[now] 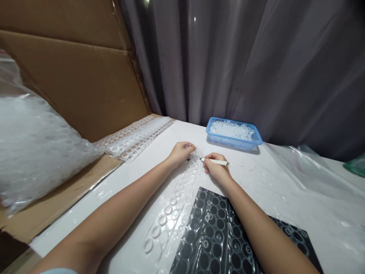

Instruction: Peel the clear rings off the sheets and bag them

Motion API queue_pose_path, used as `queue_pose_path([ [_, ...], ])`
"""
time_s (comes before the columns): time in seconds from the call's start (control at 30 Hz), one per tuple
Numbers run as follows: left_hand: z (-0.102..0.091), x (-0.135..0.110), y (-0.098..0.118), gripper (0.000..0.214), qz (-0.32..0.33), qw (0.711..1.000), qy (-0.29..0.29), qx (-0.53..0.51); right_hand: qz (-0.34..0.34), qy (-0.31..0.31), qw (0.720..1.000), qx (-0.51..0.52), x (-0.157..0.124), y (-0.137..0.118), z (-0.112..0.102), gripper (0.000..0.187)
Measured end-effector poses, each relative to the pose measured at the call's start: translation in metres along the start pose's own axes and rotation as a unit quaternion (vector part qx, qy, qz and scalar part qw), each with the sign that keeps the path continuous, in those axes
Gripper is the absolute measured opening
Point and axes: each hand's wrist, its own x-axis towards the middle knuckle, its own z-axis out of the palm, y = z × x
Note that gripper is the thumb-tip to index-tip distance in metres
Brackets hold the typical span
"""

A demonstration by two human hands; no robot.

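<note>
My right hand [215, 165] is closed around a slim white pen-shaped tool [219, 162], its tip pointing left toward the far end of a clear plastic strip [178, 207]. Rows of round rings run along this strip, which lies on the white table between my forearms. Thumb and fingers of my left hand [182, 153] are pinched together over the strip's far end; what they hold there is too small to make out. Just beyond both hands sits a blue basket [233, 142] holding many clear plastic rings [231, 130].
A black sheet [212, 232] under clear ring-patterned plastic lies beneath my right forearm. At left, a large bag of clear pieces [42, 148] rests on cardboard beside more ring strips [134, 142]. Clear film [310, 171] spreads at right. Cardboard [76, 83] and a grey curtain [222, 64] stand behind.
</note>
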Motion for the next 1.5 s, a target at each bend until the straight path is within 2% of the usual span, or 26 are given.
queue_pose_path([
  [0.07, -0.006, 0.002, 0.008, 0.021, -0.013, 0.998, 0.019, -0.061, -0.001, 0.006, 1.0, -0.003, 0.001, 0.002, 0.0, 0.018],
  [0.17, -0.026, 0.007, 0.026, 0.025, 0.0, 0.99, 0.056, -0.126, -0.006, 0.009, 1.0, -0.003, 0.001, 0.004, 0.0, 0.017],
  [0.23, -0.038, 0.008, 0.034, 0.026, 0.012, 0.987, 0.068, -0.142, -0.004, 0.004, 1.0, 0.007, 0.001, 0.004, 0.0, 0.018],
  [0.3, -0.041, 0.005, 0.036, 0.026, 0.017, 0.988, 0.067, -0.138, 0.0, -0.002, 1.0, 0.023, 0.002, 0.003, 0.001, 0.022],
  [0.33, -0.039, 0.003, 0.035, 0.025, 0.032, 0.992, 0.055, -0.106, 0.001, -0.002, 1.0, 0.031, 0.002, 0.002, 0.001, 0.024],
  [0.4, -0.029, -0.003, 0.029, 0.019, 0.096, 0.994, 0.006, 0.049, 0.001, 0.008, 0.999, 0.048, 0.002, 0.001, 0.001, 0.027],
  [0.47, -0.016, -0.005, 0.023, 0.016, 0.162, 0.957, -0.051, 0.235, 0.002, 0.028, 0.998, 0.06, 0.002, 0.001, 0.001, 0.028],
  [0.53, -0.007, -0.004, 0.018, 0.018, 0.182, 0.92, -0.083, 0.337, 0.002, 0.044, 0.997, 0.064, 0.003, 0.001, 0.001, 0.024],
  [0.8, 0.003, 0.02, 0.013, 0.019, 0.162, 0.868, -0.157, 0.441, 0.006, 0.033, 0.999, 0.041, 0.001, -0.002, 0.001, 0.017],
  [1.0, 0.011, 0.029, 0.018, 0.016, 0.152, 0.843, -0.184, 0.482, 0.006, 0.027, 0.999, 0.039, 0.001, -0.005, 0.0, 0.017],
  [1.17, 0.014, 0.03, 0.016, 0.012, 0.146, 0.849, -0.191, 0.47, -0.001, 0.031, 0.999, 0.015, 0.001, -0.004, -0.001, 0.017],
  [1.3, 0.008, 0.035, 0.012, 0.008, 0.146, 0.877, -0.193, 0.415, -0.02, 0.025, 0.999, -0.024, 0.002, -0.002, -0.001, 0.015],
  [1.4, -0.006, 0.042, 0.015, 0.014, 0.14, 0.912, -0.154, 0.354, -0.037, 0.024, 0.998, -0.044, 0.002, -0.001, 0.0, 0.013],
  [1.5, -0.021, 0.05, 0.026, 0.033, 0.133, 0.941, -0.087, 0.3, -0.048, 0.024, 0.998, -0.043, 0.002, -0.001, 0.001, 0.013],
])
